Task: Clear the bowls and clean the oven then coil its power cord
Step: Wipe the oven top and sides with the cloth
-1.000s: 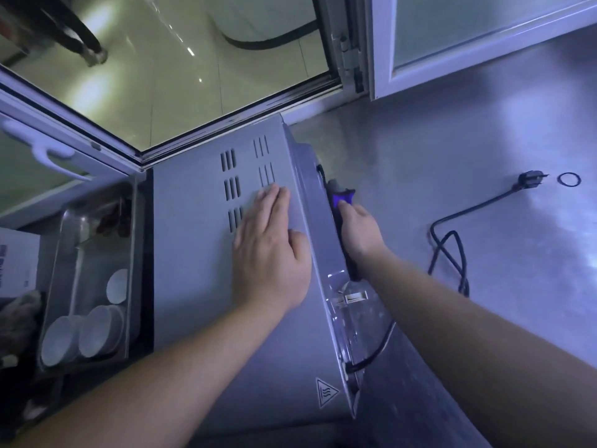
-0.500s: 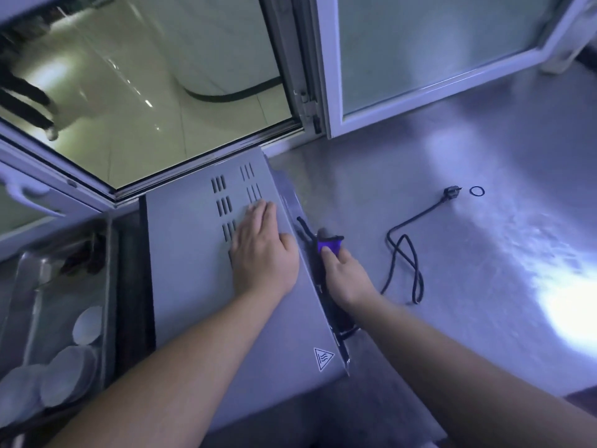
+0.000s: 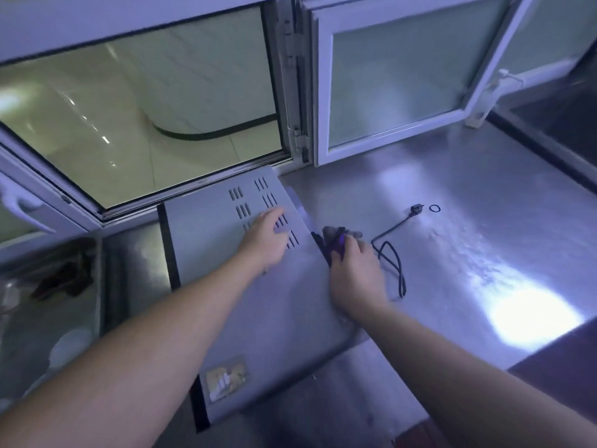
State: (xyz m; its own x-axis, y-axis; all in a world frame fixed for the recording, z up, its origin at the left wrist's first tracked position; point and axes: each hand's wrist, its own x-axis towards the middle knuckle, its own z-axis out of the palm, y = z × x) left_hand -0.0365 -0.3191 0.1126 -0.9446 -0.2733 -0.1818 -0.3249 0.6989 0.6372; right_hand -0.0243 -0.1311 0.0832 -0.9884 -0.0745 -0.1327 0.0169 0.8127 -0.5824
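Steel table (image 3: 452, 240) is carrying the oven (image 3: 258, 302) beneath a window.
Left hand (image 3: 266, 242) is lying flat on its top; right hand (image 3: 353, 274) is gripping a cloth (image 3: 336, 236) at its right edge, the power cord (image 3: 392, 257) trailing just beside.

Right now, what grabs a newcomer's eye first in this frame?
Two bare arms reaching in: the left hand lies flat on top of the grey oven by its vent slots, while the right hand holds a purple cloth at the oven's right side. Right of that, the black power cord lies loose on the steel counter, plug beside a small black ring.
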